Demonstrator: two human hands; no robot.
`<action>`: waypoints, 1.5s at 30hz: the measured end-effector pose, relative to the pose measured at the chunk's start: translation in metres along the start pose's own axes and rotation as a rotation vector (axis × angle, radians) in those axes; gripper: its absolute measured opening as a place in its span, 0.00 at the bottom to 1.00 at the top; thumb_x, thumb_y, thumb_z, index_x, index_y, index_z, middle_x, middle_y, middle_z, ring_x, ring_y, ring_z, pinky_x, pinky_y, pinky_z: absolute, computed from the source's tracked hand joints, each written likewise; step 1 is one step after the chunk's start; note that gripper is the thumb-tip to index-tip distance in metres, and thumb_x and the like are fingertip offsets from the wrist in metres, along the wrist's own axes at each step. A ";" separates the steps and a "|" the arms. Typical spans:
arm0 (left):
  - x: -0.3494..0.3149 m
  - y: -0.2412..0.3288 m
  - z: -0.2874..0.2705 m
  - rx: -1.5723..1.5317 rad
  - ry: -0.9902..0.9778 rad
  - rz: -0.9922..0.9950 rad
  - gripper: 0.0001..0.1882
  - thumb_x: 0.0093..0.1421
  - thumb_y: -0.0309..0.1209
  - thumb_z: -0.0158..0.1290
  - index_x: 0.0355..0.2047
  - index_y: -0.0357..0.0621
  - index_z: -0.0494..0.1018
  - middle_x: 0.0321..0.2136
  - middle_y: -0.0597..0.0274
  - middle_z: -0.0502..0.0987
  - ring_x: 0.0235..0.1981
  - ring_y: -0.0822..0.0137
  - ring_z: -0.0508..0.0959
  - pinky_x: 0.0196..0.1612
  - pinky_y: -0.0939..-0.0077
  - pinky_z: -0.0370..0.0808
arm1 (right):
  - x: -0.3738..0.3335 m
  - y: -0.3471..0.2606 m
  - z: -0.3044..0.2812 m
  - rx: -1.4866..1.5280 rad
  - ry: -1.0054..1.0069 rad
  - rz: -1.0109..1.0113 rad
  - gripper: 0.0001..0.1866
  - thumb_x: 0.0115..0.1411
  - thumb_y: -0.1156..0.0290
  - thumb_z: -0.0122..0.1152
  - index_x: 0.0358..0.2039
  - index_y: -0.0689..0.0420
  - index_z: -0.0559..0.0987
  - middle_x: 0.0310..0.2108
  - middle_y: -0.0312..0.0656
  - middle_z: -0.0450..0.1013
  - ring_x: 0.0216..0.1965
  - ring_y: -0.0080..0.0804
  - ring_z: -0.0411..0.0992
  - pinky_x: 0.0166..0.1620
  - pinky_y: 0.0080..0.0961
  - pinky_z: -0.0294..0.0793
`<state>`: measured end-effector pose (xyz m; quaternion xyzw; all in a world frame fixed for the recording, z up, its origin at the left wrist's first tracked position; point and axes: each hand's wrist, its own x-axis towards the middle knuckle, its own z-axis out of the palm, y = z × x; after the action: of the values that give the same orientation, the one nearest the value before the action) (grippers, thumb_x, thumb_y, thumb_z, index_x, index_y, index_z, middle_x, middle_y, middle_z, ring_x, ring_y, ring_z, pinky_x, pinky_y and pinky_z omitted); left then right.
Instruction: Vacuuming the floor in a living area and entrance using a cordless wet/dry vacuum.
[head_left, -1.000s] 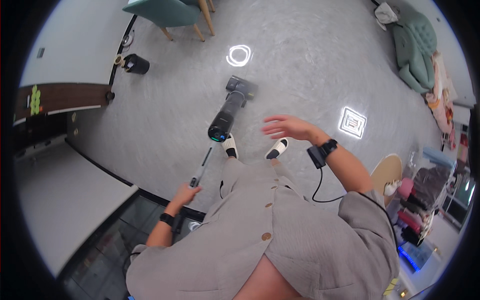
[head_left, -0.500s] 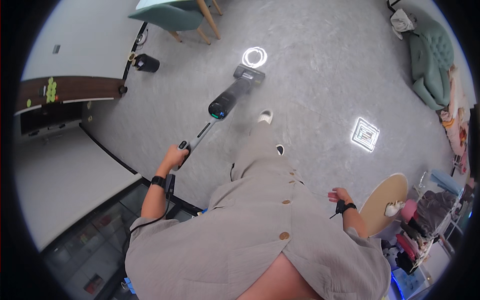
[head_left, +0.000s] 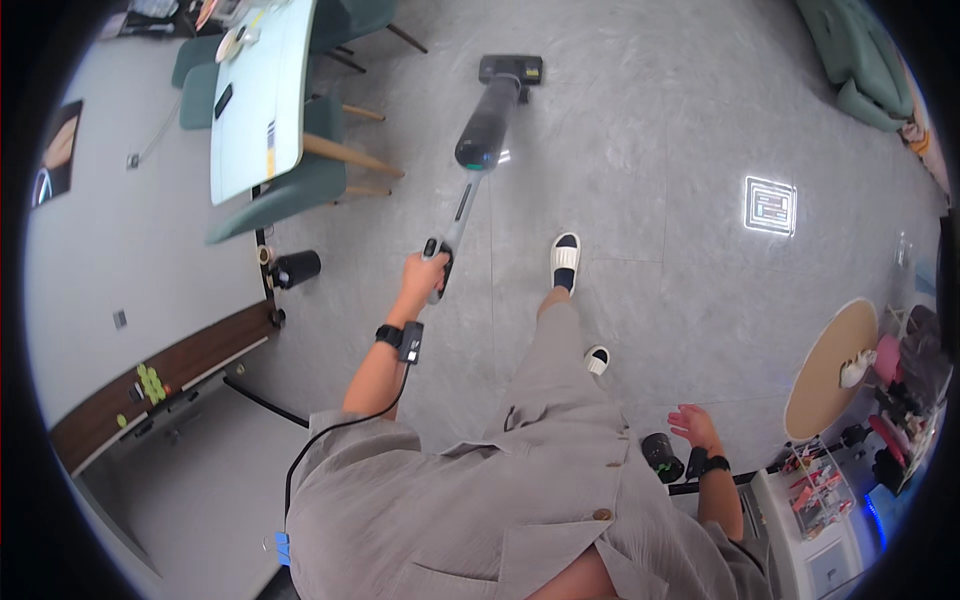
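My left hand (head_left: pixel 422 280) grips the handle of a grey and black stick floor cleaner (head_left: pixel 486 130), which reaches forward across the floor. The cleaner leans away from me, its wide floor head (head_left: pixel 511 70) flat on the grey floor (head_left: pixel 640 130). A small green light glows at the top end of its dark body. Low by my right side, my right hand (head_left: pixel 694 428) hangs empty with its fingers apart. A dark cylindrical bin (head_left: pixel 661 456) stands on the floor near that hand, not held.
Ahead to the left is a pale table (head_left: pixel 262 110) with green chairs (head_left: pixel 280 200). A black bin (head_left: pixel 296 269) lies or stands near the left wall. At the right are a green sofa (head_left: pixel 870 60), a round tan board (head_left: pixel 835 370) and a rack of clutter (head_left: pixel 818 490).
The cleaner and my left hand have swung forward and to the right in view. My body has moved forward, bringing more of the table and chairs into view. My right hand stays empty.
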<state>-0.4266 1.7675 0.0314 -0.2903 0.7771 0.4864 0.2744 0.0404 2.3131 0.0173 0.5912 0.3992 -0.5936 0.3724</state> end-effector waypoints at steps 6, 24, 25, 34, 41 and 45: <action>0.185 0.127 0.108 -0.038 -0.105 0.203 0.16 0.56 0.37 0.57 0.16 0.43 0.72 0.12 0.64 0.71 0.14 0.70 0.71 0.21 0.71 0.64 | -0.024 0.000 0.008 0.251 0.061 0.062 0.22 0.68 0.64 0.51 0.59 0.59 0.66 0.50 0.54 0.75 0.50 0.46 0.76 0.49 0.45 0.79; 0.213 0.072 0.167 0.004 -0.121 0.152 0.14 0.56 0.34 0.58 0.18 0.40 0.74 0.14 0.63 0.74 0.16 0.70 0.73 0.23 0.71 0.67 | -0.011 -0.020 -0.037 0.118 0.045 0.085 0.23 0.68 0.63 0.52 0.58 0.62 0.67 0.49 0.51 0.76 0.49 0.41 0.77 0.49 0.37 0.78; 0.181 0.049 0.161 0.011 -0.102 0.121 0.14 0.57 0.34 0.58 0.18 0.40 0.74 0.14 0.63 0.74 0.16 0.70 0.73 0.22 0.71 0.66 | -0.004 -0.028 -0.044 0.077 0.040 0.083 0.23 0.68 0.63 0.51 0.58 0.62 0.67 0.49 0.52 0.76 0.50 0.42 0.77 0.51 0.38 0.77; -0.177 -0.164 0.143 -0.062 -0.013 -0.147 0.12 0.55 0.32 0.58 0.19 0.39 0.73 0.14 0.66 0.72 0.15 0.73 0.71 0.20 0.73 0.66 | 0.049 -0.071 -0.168 -0.267 -0.040 -0.157 0.21 0.66 0.62 0.53 0.56 0.61 0.70 0.49 0.52 0.76 0.50 0.43 0.77 0.51 0.40 0.77; -0.461 -0.363 0.142 0.278 0.032 -0.295 0.15 0.50 0.36 0.58 0.23 0.32 0.74 0.16 0.51 0.76 0.18 0.62 0.77 0.24 0.62 0.72 | 0.035 -0.112 -0.282 -0.531 0.112 -0.198 0.19 0.65 0.65 0.51 0.53 0.61 0.70 0.45 0.50 0.77 0.45 0.41 0.78 0.47 0.39 0.79; -0.589 -0.393 0.132 0.346 0.072 -0.394 0.16 0.49 0.37 0.57 0.23 0.31 0.75 0.16 0.48 0.76 0.20 0.56 0.79 0.27 0.60 0.73 | 0.034 -0.129 -0.300 -0.665 0.112 -0.171 0.20 0.64 0.65 0.50 0.53 0.62 0.70 0.45 0.49 0.77 0.45 0.40 0.78 0.45 0.38 0.80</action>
<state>0.2756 1.8562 0.1653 -0.4018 0.7864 0.2730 0.3815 0.0434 2.6407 -0.0067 0.4338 0.6387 -0.4266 0.4711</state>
